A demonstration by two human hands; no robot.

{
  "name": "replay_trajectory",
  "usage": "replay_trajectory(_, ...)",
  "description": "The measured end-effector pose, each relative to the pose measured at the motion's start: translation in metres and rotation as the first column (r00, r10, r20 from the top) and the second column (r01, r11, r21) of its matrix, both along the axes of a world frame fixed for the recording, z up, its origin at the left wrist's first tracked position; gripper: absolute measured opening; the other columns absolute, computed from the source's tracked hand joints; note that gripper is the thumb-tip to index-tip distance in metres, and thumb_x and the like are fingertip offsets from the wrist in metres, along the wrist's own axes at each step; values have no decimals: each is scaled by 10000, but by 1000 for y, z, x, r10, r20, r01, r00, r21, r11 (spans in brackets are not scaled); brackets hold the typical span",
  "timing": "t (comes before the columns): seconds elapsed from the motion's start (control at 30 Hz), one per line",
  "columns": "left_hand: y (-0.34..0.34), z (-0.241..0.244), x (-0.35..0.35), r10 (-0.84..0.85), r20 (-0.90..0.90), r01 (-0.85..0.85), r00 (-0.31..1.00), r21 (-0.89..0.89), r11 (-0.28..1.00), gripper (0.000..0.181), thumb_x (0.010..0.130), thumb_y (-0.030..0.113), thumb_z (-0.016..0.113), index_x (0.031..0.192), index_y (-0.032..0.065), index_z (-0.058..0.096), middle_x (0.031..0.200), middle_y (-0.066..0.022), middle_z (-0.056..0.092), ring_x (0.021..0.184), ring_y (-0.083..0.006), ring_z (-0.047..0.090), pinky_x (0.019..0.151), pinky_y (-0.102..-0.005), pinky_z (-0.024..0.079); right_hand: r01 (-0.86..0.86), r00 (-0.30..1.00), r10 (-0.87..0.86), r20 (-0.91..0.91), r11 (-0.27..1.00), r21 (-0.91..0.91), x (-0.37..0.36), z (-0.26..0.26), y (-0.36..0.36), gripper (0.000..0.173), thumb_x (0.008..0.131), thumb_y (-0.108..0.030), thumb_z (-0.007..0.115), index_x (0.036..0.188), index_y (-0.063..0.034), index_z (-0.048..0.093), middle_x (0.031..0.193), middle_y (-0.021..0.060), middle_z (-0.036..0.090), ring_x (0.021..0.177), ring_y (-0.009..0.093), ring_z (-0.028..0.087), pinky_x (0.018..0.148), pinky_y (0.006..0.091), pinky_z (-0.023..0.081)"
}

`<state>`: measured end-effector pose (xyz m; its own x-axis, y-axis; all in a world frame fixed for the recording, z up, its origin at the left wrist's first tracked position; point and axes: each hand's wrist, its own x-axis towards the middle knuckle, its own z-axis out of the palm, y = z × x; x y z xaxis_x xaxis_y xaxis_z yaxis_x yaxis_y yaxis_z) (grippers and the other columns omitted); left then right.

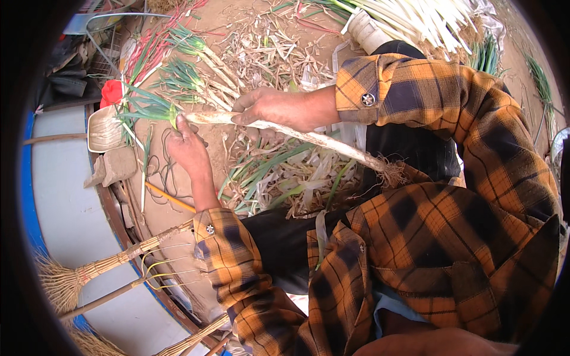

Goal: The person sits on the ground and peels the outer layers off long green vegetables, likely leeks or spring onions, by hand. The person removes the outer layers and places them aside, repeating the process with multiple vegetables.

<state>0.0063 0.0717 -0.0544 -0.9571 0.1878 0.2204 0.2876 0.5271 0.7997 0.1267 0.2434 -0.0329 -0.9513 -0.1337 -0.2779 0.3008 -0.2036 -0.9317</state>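
Note:
A long scallion stalk point(320, 140) lies slantwise across my lap side, its root tuft point(392, 172) at the lower right and its green leaves point(149, 107) at the upper left. My right hand point(278, 109) grips the white shaft around its middle. At the leaf end, my left hand point(187, 142) pinches the green part where it meets the shaft. Beneath the stalk, between my knees, is a heap of peeled skins and green leaves point(289, 178). Just beyond my hands, several more scallions point(191, 82) rest on the dirt ground.
White peeled scallions point(418, 22) are piled at the top right. Dry husks point(271, 49) cover the ground ahead. At left are a scoop-shaped pan point(104, 129), red strings point(151, 49), broken bricks point(119, 167), straw brooms point(102, 267) and a pale panel point(71, 178).

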Motion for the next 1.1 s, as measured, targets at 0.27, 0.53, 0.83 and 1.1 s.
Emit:
replay_trajectory(0.27, 17, -3, 123, -827, 320, 886, 462, -211, 413, 281, 855, 247, 570, 828, -33, 588, 586, -218, 473, 513, -297, 467, 510, -347, 404, 204, 977, -189, -100, 965, 165, -37, -34, 13, 284, 821, -238, 545, 944, 14, 591, 657, 30, 541, 575, 111, 516, 519, 261, 424)
replay_trajectory(0.53, -49, 25, 18, -199, 394, 138, 897, 177, 974, 424, 875, 281, 540, 1152, -32, 472, 951, -143, 587, 768, -193, 586, 610, -284, 452, 159, 944, 13, -331, 859, 487, -18, -21, -14, 302, 873, -235, 522, 1105, -42, 516, 584, 67, 544, 512, 155, 545, 522, 321, 446)
replay_trajectory(0.83, -52, 32, -21, -45, 341, -241, 939, 743, 624, 324, 846, 252, 602, 1067, 32, 517, 927, -59, 556, 819, -172, 543, 709, -352, 470, -126, 958, 220, -186, 901, 416, -35, -20, -34, 427, 878, -394, 493, 955, 4, 628, 780, 110, 637, 661, 161, 566, 637, 313, 458)
replay_trajectory(1.1, -10, 47, -3, -79, 244, -122, 966, 708, 695, 368, 861, 298, 578, 1068, 1, 513, 922, -67, 558, 818, -153, 537, 702, -291, 447, 31, 972, -38, -230, 999, -34, -68, -6, -54, 296, 859, -301, 525, 883, -31, 643, 713, 31, 589, 594, 97, 497, 513, 266, 400)
